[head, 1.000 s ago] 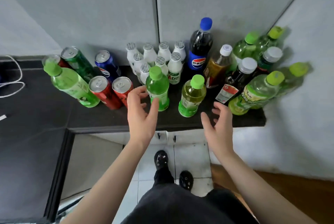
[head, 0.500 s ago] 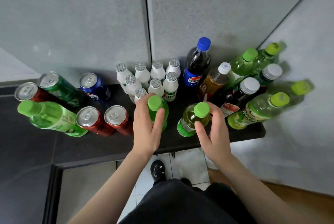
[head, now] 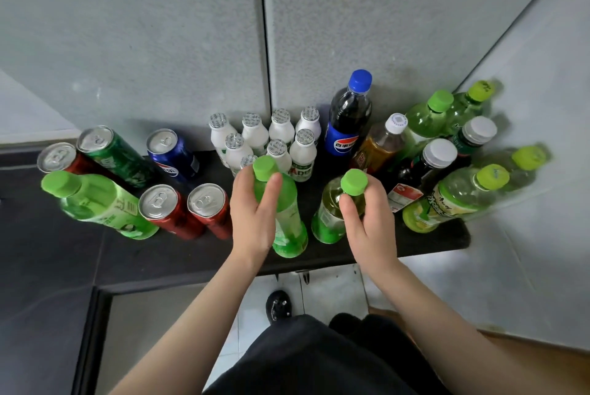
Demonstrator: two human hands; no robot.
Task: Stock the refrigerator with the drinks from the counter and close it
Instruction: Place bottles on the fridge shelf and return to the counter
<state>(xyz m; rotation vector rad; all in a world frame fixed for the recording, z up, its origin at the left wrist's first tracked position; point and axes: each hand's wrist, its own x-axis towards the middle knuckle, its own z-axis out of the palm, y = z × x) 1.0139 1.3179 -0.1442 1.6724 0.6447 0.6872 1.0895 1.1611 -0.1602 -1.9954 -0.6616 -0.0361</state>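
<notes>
Many drinks stand on a black counter (head: 440, 240) against a grey wall. My left hand (head: 252, 219) grips the neck of a green-capped bottle (head: 287, 222) of light green drink at the counter's front. My right hand (head: 367, 222) grips the neck of a second green-capped bottle (head: 332, 219), holding yellow-green drink, just to the right. Behind them stand several small white bottles (head: 255, 136) and a Pepsi bottle (head: 348, 120). The refrigerator is out of view.
Left of my hands stand two red cans (head: 178, 209), a green bottle (head: 99, 206), a green can (head: 115, 155) and a blue can (head: 174, 155). Several green and dark bottles (head: 453, 200) crowd the right corner by the white wall. My shoe (head: 277, 307) shows on the tiled floor below.
Both hands reached forward from above the counter's front edge and closed round the necks of the two front bottles. The camera moved closer and lower over the counter.
</notes>
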